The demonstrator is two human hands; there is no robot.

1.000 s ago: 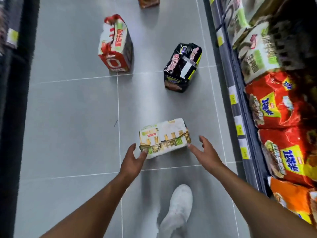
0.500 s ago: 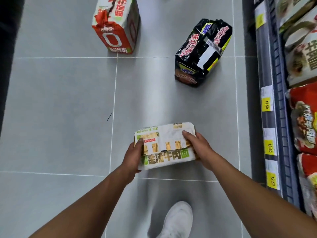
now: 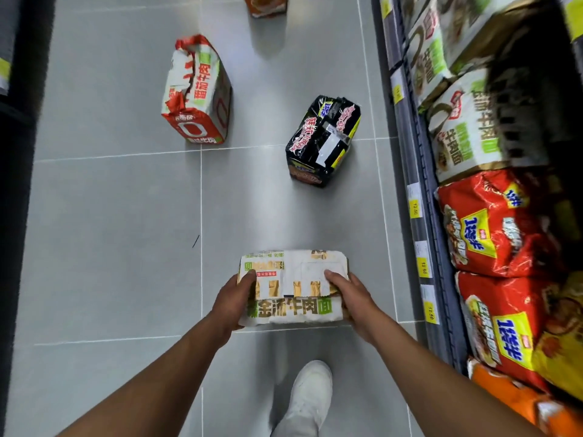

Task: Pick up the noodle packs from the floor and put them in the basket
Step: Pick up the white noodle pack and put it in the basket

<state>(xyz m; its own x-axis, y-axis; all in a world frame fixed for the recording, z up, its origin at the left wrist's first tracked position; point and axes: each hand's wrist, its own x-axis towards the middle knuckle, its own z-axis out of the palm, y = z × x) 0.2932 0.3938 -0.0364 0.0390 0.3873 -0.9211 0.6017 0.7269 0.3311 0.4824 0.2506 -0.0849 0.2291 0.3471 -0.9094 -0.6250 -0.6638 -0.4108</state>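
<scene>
White-and-gold noodle pack sits at lower centre of the frame, gripped at its ends; left hand and right hand curl around it, thumbs on top.

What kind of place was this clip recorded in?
Most likely a shop aisle. A shelf of packaged noodles runs along the right, yellow price tags line its edge, and the floor is grey tile between shelving units.

We read "金汤牛肉面" on the white noodle pack, "12.50" on the yellow shelf price tags, and a large "0" on the red-and-white noodle pack.
</scene>
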